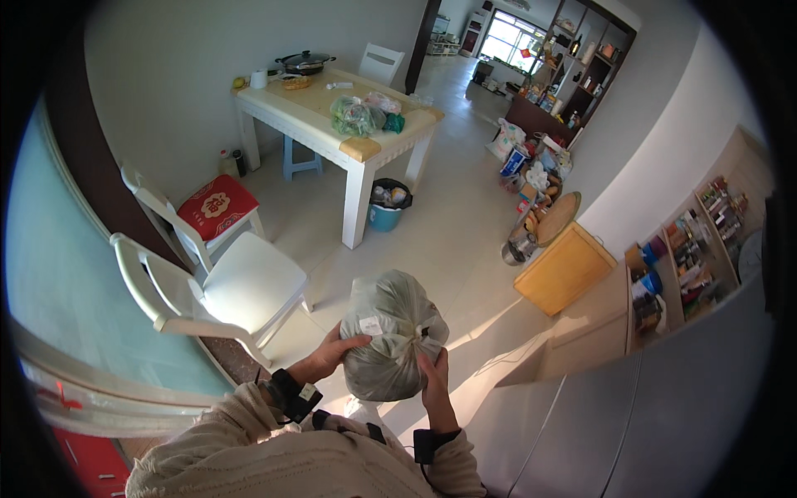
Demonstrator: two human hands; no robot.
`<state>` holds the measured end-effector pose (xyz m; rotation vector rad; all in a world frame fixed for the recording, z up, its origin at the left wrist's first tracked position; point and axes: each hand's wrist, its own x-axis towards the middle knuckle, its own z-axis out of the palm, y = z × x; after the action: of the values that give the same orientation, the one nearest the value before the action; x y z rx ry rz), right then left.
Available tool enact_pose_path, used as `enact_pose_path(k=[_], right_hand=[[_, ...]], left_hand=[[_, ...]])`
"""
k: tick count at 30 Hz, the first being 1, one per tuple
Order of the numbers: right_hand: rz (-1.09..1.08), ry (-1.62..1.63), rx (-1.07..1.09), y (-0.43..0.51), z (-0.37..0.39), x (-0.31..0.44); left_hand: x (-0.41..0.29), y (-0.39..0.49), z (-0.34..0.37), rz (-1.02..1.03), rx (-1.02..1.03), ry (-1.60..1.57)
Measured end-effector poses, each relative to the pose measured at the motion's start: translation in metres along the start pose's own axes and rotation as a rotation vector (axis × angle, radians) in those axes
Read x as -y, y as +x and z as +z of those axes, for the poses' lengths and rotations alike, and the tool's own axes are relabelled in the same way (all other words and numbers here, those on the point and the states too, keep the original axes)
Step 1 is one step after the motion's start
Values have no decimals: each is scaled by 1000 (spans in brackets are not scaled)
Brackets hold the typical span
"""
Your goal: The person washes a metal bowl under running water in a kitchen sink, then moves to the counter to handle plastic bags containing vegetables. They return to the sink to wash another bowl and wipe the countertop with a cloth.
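A full, tied plastic bag (386, 367) is held up in front of my body, its twisted knot facing right of centre. Through the translucent film its contents look grey-green, but I cannot tell what they are. A small white label (370, 325) sticks to its upper left side. My left hand (333, 353) grips the bag's left side, with the thumb lying over the film near the label. On the right side, my right hand (436, 375) holds the bag just below the knot, thumb pressed against it.
A white chair (255, 280) stands close on the left, beside a chair with a red cushion (216, 208). Ahead is a dining table (299, 124) bearing plastic bags (358, 117) and a lidded pan (305, 61). A bin (385, 218), a yellow wooden box (563, 271) and shelves (679, 267) stand around.
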<state>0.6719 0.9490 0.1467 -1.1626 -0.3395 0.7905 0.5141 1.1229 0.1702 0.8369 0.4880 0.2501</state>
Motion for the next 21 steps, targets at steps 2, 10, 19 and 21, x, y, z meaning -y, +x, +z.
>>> enact_pose_path(k=[2,10,19,21], right_hand=[[1,20,2,51,1,11],[-66,-428,217,254,29,55],[85,-386,372,466,27,82],[78,-394,353,511,22,93]], left_hand=[[-20,36,1,46,-5,-89],[-94,169,-6,88,-175,-255],[-173,372,-23,167,-117,-191],[-191,419,-22,140,-128,-193]])
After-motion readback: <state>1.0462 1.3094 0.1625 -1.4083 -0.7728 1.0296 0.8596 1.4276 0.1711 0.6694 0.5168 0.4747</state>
